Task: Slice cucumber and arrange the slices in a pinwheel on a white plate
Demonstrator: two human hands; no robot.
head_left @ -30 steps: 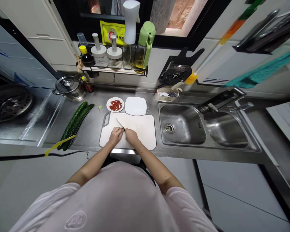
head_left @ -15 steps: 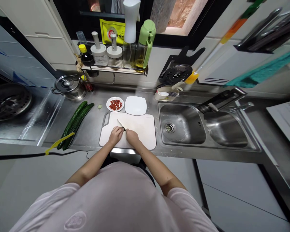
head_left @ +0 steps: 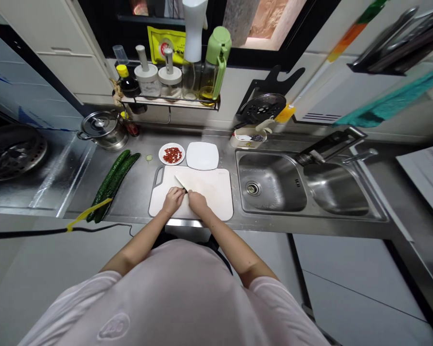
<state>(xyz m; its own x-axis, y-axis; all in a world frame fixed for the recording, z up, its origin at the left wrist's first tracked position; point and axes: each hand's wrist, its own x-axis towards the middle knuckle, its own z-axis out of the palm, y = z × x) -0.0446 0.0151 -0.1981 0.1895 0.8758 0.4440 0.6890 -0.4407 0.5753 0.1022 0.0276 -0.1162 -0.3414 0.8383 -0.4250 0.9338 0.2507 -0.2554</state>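
A knife (head_left: 180,182) points up and to the left over the white cutting board (head_left: 216,192), and my right hand (head_left: 197,203) is closed round its handle. My left hand (head_left: 173,200) is closed beside the blade, its fingertips at a small dark green piece that is mostly hidden. Behind the board stand a round plate of chopped red pieces (head_left: 172,154) and a white square plate (head_left: 202,156) with nothing on it. Two long cucumbers (head_left: 113,182) lie side by side to the left, and a small pale green slice (head_left: 149,157) rests on the counter near them.
A double sink (head_left: 270,185) lies to the right. A lidded pot (head_left: 103,129) stands at the back left. Bottles and jars fill a wall shelf (head_left: 173,100). A yellow strip (head_left: 90,213) on a black cable crosses the counter's front edge by the cucumbers.
The view has shifted very slightly. Both hands and the knife keep nearly the same place on the board.
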